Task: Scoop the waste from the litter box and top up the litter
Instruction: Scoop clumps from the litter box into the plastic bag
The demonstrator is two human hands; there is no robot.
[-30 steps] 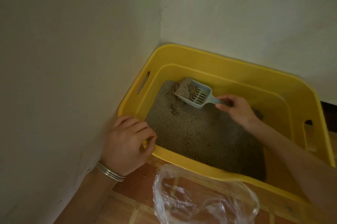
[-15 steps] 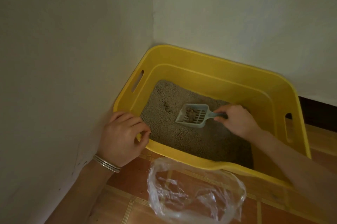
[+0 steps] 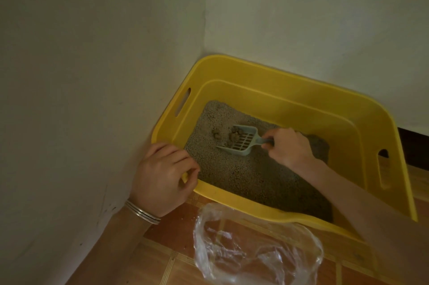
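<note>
Yellow litter box (image 3: 290, 97) sits in the corner, left hand (image 3: 162, 175) clamped on its near rim, right hand (image 3: 287, 148) gripping the scoop (image 3: 241, 143) with clumps aboard, mid-scooping, so next it wants a level carry to the plastic bag (image 3: 255, 245) on the floor.

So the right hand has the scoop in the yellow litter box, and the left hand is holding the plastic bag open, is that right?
Not quite. In the head view the left hand grips the litter box rim; the plastic bag lies untouched on the floor. The right hand does hold the scoop.
</note>
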